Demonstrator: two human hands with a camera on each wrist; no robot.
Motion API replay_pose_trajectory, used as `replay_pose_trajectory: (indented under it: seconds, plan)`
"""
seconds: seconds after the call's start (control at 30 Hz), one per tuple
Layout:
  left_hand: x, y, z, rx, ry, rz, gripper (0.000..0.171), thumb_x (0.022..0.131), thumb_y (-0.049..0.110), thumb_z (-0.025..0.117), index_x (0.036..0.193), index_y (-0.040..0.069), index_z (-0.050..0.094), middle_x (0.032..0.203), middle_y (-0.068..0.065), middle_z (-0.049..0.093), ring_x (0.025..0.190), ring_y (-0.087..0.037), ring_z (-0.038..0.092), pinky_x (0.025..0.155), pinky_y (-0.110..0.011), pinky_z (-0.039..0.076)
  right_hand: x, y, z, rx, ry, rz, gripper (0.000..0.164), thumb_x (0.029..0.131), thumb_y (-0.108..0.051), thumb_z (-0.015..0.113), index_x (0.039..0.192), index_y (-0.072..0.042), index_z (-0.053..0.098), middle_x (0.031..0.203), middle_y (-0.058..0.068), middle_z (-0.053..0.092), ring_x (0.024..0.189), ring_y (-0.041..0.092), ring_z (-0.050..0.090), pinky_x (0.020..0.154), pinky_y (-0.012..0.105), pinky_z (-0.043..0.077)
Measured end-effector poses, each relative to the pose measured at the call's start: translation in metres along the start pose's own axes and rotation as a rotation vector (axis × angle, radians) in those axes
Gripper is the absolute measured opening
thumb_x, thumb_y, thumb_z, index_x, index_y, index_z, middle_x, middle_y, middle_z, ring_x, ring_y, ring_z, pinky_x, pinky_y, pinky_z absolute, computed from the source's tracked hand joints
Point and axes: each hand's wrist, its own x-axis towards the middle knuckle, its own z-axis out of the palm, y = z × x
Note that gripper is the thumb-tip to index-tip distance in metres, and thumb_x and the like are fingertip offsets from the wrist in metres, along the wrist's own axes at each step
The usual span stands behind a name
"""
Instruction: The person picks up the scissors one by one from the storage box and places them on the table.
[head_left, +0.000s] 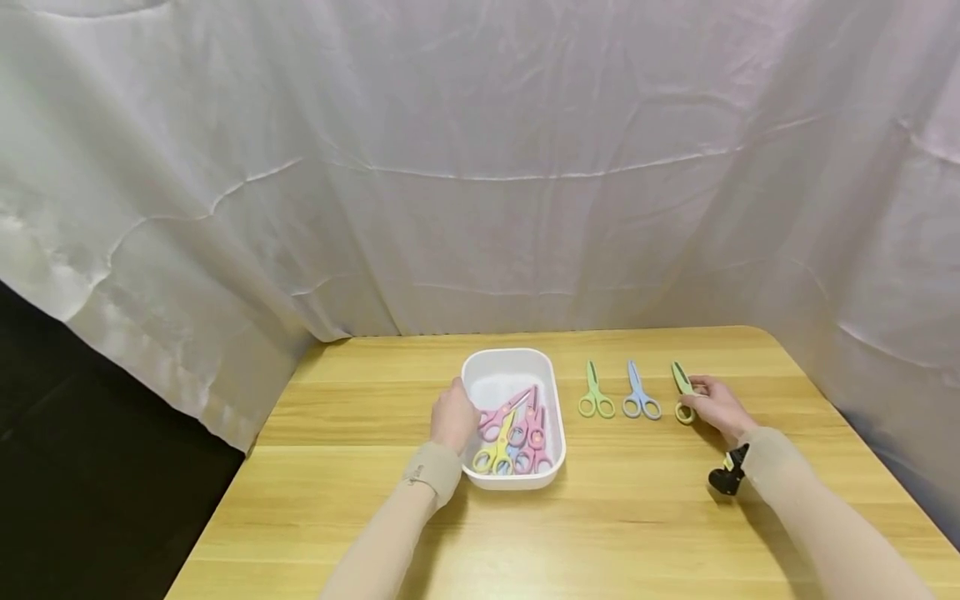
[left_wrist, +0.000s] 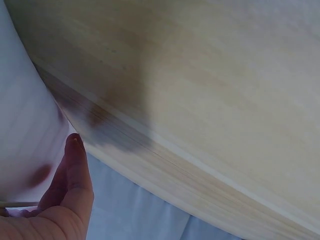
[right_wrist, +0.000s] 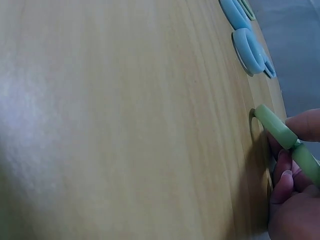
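Observation:
My left hand [head_left: 454, 417] holds the left wall of a white plastic bin [head_left: 513, 482]. In the left wrist view its fingers [left_wrist: 77, 175] lie against the bin's pale wall [left_wrist: 27, 110]. Inside the bin lie several children's scissors: pink ones, yellow scissors [head_left: 504, 446] and some blue. At the right, my right hand [head_left: 718, 406] pinches green scissors [head_left: 681, 378] near the handles. The right wrist view shows the green handle loops [right_wrist: 275, 125] between thumb and fingers, raised off the table on edge.
Left of the right hand, blue scissors [head_left: 635, 387] and another pair of green scissors [head_left: 592, 385] lie in a row, blades pointing away. Everything stands on a wooden table [head_left: 600, 517]. A pale curtain [head_left: 525, 233] hangs behind it.

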Motion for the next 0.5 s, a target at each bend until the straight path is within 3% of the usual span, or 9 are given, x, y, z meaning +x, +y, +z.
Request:
replay_pose_trajectory:
  seconds: [0.23,0.33,0.5]
  plan:
    - [-0.001,0.0007,-0.0021,0.007,-0.015,-0.009,0.073,0.084,-0.001,0.071,0.15,-0.003,0.04,0.125,-0.027,0.066,0.11,-0.041,0.069,0.096,-0.048,0.061,0.004,0.0001,0.0012,-0.03,0.01,0.01,0.069,0.1,-0.017,0.052,0.149,0.02,0.021,0.139,0.039,0.041,0.121,0.041,0.048,0.09,0.029,0.046]
    - [-0.0008,0.0011,-0.0016,0.023,-0.024,-0.021,0.074,0.085,0.0,0.07,0.151,-0.002,0.038,0.125,-0.027,0.067,0.11,-0.04,0.069,0.096,-0.047,0.061,0.0035,0.0003,0.002,-0.03,0.012,-0.001,0.069,0.101,-0.019,0.051,0.15,0.019,0.02,0.142,0.041,0.038,0.124,0.046,0.046,0.097,0.04,0.048]
    - [0.0002,0.001,-0.0009,0.031,-0.026,-0.014,0.074,0.085,0.0,0.07,0.151,-0.002,0.038,0.127,-0.027,0.066,0.11,-0.04,0.069,0.096,-0.047,0.062,0.0025,-0.0001,0.0024,-0.04,0.019,-0.039,0.069,0.102,-0.018,0.05,0.149,0.021,0.019,0.144,0.045,0.035,0.127,0.053,0.043,0.107,0.059,0.043]
